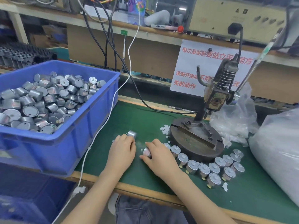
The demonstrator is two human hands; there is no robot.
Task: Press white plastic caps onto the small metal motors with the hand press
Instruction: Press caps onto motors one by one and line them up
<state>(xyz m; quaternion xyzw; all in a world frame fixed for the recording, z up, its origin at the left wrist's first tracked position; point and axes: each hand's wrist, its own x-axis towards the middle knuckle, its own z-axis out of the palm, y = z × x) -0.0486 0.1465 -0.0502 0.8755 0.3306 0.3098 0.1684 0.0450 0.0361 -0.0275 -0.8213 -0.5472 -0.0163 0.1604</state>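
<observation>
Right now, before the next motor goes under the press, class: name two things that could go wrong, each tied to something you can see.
1. Loose caps lie scattered beside the press base; the right hand, holding a motor, could brush them away.
2. The finished motors stand crowded in a row before the base; a careless wrist might topple some.

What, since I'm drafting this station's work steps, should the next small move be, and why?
Probably move the motor gripped in the right hand onto the hand press base: its fixture looks empty, loose white caps lie beside it, and capped motors already line its front.
</observation>
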